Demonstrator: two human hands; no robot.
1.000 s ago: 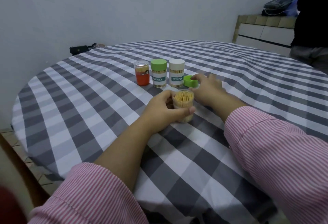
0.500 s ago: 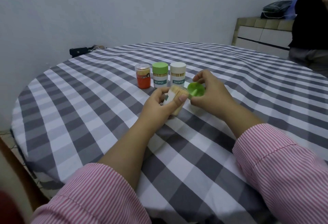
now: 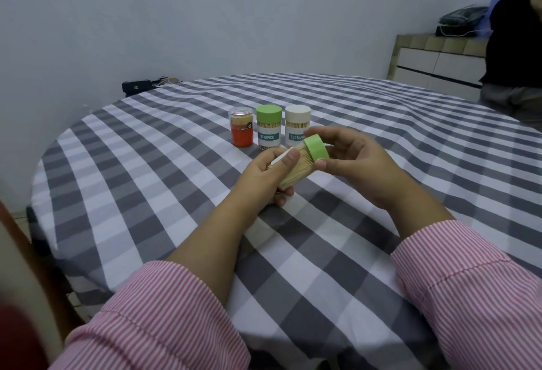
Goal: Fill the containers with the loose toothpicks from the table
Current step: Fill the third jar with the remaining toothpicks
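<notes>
Tilted toothpick container point(image 3: 296, 171) in left grip point(image 3: 265, 177); green lid point(image 3: 316, 149) in right grip point(image 3: 352, 161).

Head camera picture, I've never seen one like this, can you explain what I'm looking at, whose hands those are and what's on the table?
There is no machine here. The camera sits on a person's head and looks forward and down, so the two striped-sleeved arms are that person's own. The left hand holds a clear container packed with toothpicks, tilted. The right hand holds its green lid at the container's mouth. On the checked tablecloth behind them stand three closed containers in a row: an orange one, one with a green cap and one with a white cap. I see no loose toothpicks on the cloth.
</notes>
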